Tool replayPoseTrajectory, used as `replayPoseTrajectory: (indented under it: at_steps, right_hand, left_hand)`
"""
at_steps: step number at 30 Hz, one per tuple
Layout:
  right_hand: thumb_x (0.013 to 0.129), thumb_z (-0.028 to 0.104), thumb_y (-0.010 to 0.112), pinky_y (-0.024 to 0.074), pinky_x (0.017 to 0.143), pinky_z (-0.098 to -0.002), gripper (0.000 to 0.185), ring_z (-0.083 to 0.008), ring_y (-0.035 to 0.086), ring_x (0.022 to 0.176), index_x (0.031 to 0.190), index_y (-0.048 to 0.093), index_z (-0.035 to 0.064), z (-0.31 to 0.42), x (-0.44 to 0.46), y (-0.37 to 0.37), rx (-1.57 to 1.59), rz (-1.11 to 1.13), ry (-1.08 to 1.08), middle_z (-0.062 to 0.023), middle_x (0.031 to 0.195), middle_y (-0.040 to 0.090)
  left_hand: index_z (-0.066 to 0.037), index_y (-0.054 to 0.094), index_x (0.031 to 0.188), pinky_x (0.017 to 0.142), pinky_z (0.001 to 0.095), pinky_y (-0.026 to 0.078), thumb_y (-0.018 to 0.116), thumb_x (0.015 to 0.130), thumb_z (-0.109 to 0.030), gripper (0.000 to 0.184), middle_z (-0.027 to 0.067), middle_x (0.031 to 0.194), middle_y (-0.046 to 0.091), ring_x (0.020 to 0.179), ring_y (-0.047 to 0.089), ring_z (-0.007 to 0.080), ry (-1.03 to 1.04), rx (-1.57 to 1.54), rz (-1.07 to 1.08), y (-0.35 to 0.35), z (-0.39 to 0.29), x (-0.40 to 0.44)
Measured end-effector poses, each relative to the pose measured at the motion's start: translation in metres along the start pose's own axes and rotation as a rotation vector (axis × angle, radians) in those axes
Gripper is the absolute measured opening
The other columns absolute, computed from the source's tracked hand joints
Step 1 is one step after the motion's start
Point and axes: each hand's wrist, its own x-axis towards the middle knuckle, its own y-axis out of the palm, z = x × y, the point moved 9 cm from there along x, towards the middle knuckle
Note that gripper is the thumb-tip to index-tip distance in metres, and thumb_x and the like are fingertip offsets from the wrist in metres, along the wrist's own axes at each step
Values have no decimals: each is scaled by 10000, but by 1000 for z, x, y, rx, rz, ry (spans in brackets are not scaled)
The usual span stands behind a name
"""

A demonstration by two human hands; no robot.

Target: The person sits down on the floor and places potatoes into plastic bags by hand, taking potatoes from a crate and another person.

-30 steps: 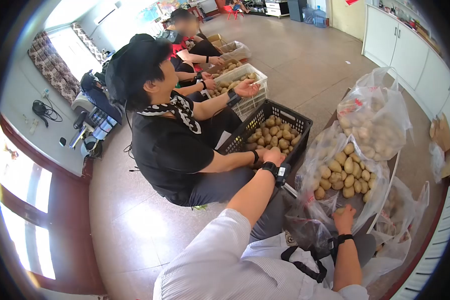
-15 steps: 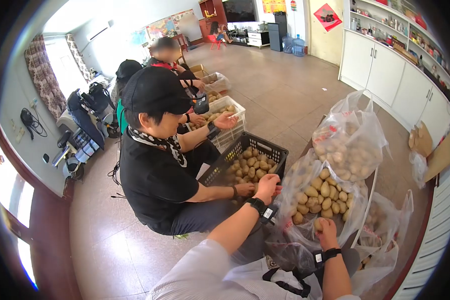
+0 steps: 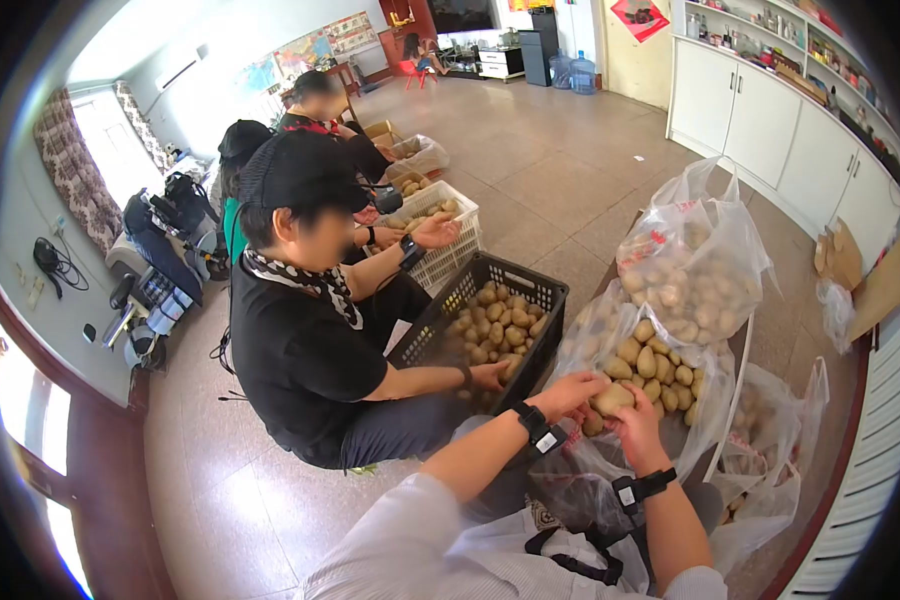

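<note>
A large tan potato [image 3: 612, 399] is held between my two hands over the near side of an open clear plastic bag [image 3: 710, 425]. My left hand [image 3: 568, 393] comes from the left with its fingers closed on the potato's left end. From the right and below, my right hand [image 3: 638, 428] grips it with thumb and fingers. Just beyond my hands, several loose potatoes [image 3: 662, 375] lie in the bag. Both wrists carry black straps with small devices.
To the left a crouching co-worker reaches one hand [image 3: 490, 376] into a black crate [image 3: 478, 262] of potatoes. A filled clear bag [image 3: 685, 265] stands behind mine, and another bag [image 3: 770, 440] is at right. Further back are a white crate [image 3: 460, 240] and more people.
My left hand has moved right and down from beside the black crate to the potato. My right hand has raised that potato slightly to the left, and both hands now meet on it.
</note>
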Motion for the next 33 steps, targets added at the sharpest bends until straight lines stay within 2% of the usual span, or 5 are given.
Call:
replayPoseTrajectory:
  at_steps: [7, 16, 21, 24, 33]
  right_hand:
    - [864, -1, 640, 537, 803, -295, 542, -160, 599, 1013, 1362, 427, -10, 12, 4, 20, -270, -8, -155, -109, 1235, 551]
    - [938, 167, 623, 512, 829, -329, 448, -204, 619, 932, 1325, 475, -3, 2, 15, -36, -645, -116, -347, -115, 1210, 582]
    - [900, 208, 641, 380, 1033, -452, 496, -374, 492, 1179, 1309, 474, -17, 3, 4, -94, -1289, -443, -312, -192, 1290, 516]
    - [863, 191, 663, 304, 1094, -486, 532, -410, 386, 1279, 1310, 464, -19, -5, 1, -119, -1342, -498, -187, -212, 1345, 461]
    - [828, 176, 677, 342, 1078, -505, 590, -433, 387, 1282, 1327, 436, -28, -22, -6, -130, -1326, -531, -114, -228, 1392, 414]
  left_hand:
    - [-63, 543, 1201, 544, 262, 506, 614, 958, -387, 411, 52, 975, 635, 695, 636, 130, -34, -152, 184, 13, 2, 4]
    - [-74, 541, 1202, 559, 253, 527, 656, 944, -337, 386, 52, 947, 654, 675, 642, 129, 38, -242, 91, -5, -13, 5]
    - [-79, 559, 1193, 604, 295, 544, 610, 964, -334, 346, 57, 981, 663, 696, 644, 169, 182, -482, -114, -50, -27, 5]
    - [-80, 562, 1196, 616, 319, 548, 571, 980, -330, 330, 79, 979, 649, 709, 634, 204, 191, -591, -155, -80, -24, 13]
    - [-44, 568, 1164, 595, 372, 571, 560, 975, -348, 358, 133, 965, 617, 694, 616, 262, 185, -745, -636, -186, 30, 25]
